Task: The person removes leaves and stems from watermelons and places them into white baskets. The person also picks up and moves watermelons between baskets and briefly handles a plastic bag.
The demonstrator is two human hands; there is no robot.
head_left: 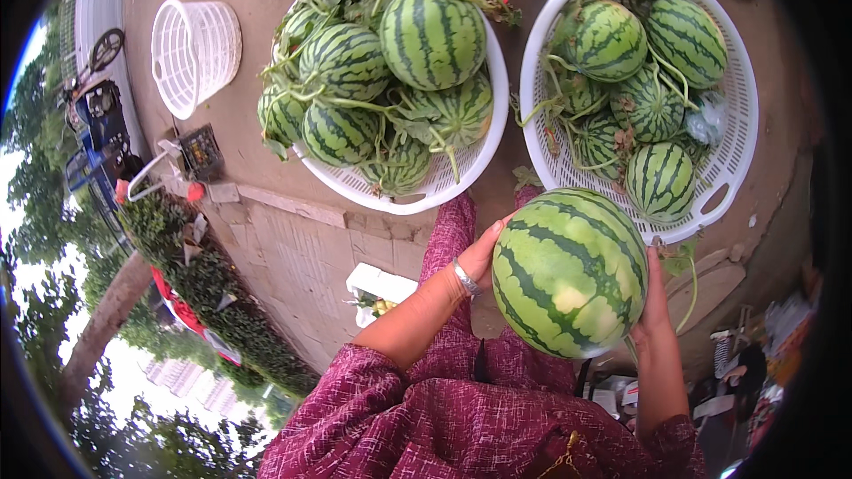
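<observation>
A large striped watermelon (570,270) is held up in front of my body between both hands. My left hand (484,253) presses against its left side, a silver bracelet on the wrist. My right hand (655,303) grips its right side; part of the fingers is hidden behind the fruit. A curling green stem (694,288) hangs beside the right hand. Beyond the held fruit stand two white plastic baskets: the left basket (417,204) is heaped with watermelons and vines, while the right basket (745,124) bears several smaller watermelons (659,182), leaves and a crumpled clear plastic bag (706,118).
An upright white slatted basket (200,53) stands at the far left. A white foam box (377,284) with yellowish items sits left of my legs. Left of it grows a hedge (248,315). Mixed goods (745,372) are piled at the lower right.
</observation>
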